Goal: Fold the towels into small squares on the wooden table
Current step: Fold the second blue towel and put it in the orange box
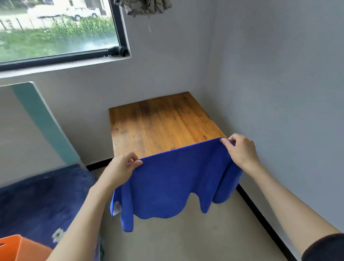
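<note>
A blue towel [176,182] is held in the air by both hands in front of the wooden counter [161,125], which is set into the corner of two grey walls. The towel's upper left corner is pinched by the left hand [123,166] between thumb and curled fingers; the upper right corner is pinched in the same way by the right hand [241,149]. The upper edge is drawn nearly straight between the two hands and is tilted, the right end being higher. The near edge of the counter is hidden behind the cloth; whether the cloth touches the counter cannot be told. The lower edge hangs free in loose waves above the grey floor [193,245], and a pale label is visible at the lower left corner of the cloth. A dark sleeve [332,249] is seen on the right forearm; the left forearm is bare. An orange bin [12,256] is located at the lower left, beside a dark blue blanket [39,199] with a flower pattern. A window [48,27] is set in the far wall, and a bundle of grey-green fabric [142,2] hangs near its upper right corner.
</note>
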